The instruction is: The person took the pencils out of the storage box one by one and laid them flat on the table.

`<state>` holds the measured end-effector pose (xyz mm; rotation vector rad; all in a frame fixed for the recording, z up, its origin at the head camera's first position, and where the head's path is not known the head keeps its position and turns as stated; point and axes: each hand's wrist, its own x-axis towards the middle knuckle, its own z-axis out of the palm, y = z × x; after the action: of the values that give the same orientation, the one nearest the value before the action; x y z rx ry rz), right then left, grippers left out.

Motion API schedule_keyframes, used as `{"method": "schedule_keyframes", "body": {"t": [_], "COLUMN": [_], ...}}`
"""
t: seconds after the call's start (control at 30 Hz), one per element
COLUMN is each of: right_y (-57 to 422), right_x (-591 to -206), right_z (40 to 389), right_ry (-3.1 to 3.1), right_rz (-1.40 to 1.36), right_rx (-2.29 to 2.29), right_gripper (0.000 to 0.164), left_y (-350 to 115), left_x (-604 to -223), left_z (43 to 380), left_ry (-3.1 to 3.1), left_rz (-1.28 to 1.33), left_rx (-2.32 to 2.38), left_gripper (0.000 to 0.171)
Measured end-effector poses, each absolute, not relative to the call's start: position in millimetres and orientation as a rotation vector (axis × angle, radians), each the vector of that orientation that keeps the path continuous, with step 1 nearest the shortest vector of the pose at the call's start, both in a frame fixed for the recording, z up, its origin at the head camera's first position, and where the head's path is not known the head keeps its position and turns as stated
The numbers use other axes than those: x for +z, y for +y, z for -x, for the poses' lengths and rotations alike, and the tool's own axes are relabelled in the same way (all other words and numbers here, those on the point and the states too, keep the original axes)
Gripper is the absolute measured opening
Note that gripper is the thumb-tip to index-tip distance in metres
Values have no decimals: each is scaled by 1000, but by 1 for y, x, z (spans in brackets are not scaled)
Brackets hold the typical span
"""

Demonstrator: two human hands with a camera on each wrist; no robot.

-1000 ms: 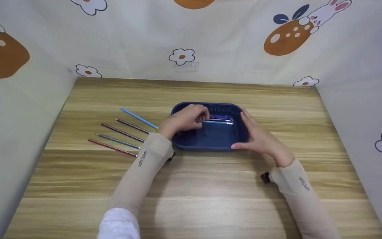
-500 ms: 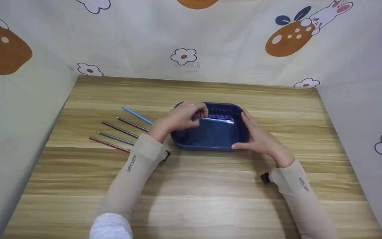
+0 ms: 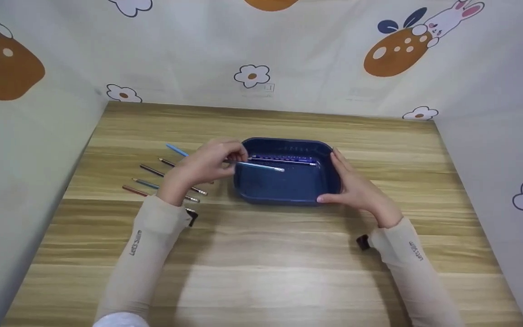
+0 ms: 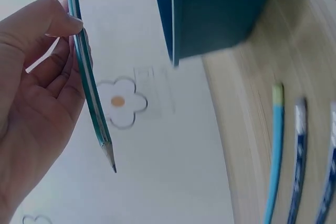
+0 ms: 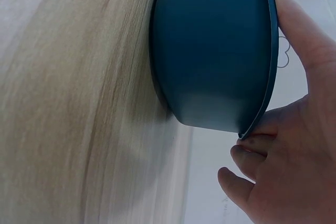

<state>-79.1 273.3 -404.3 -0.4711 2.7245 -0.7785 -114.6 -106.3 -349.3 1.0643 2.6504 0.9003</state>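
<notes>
Left hand (image 3: 211, 163), fingers pinching a teal pencil (image 3: 261, 166), has moved left, bringing it from the tray (image 3: 284, 187); right hand (image 3: 362, 194), fingers spread, grips its end.

On my feed the box (image 3: 284, 201) stands on the tabletop (image 3: 261, 272), stored pencils (image 3: 284, 160) in it along the back wall. My right hand (image 3: 359, 190) is at its right end; my left hand (image 3: 204, 164), left of it, holds one pencil (image 3: 261, 166) across its left rim. Loose pencils (image 3: 150, 170) lie further left.
</notes>
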Motion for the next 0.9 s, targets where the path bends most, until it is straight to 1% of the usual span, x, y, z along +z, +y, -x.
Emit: {"method": "schedule_keyframes", "body": {"t": [0.3,0.6,0.77,0.9], "right_y": [273,275,275,273], "right_x": [-404,-405,-405,-405], "right_z": [79,78,78,78], "right_ry": [2708,2718,2711,2713], "right_rz": [467,471,473,471], "right_rx": [-802,-802,-800,-789], "right_gripper": [125,125,125,125], "left_y": [-158,-202,-220,-229], "left_x": [-352,-367,-382,-393], "left_z": [90,66,52,37], "left_ry": [2772,2835,2814,2800], "left_rz": [-1089,-867,-715,-666], "left_rx": [853,787,734,722], "left_gripper": [25,26,26,29]}}
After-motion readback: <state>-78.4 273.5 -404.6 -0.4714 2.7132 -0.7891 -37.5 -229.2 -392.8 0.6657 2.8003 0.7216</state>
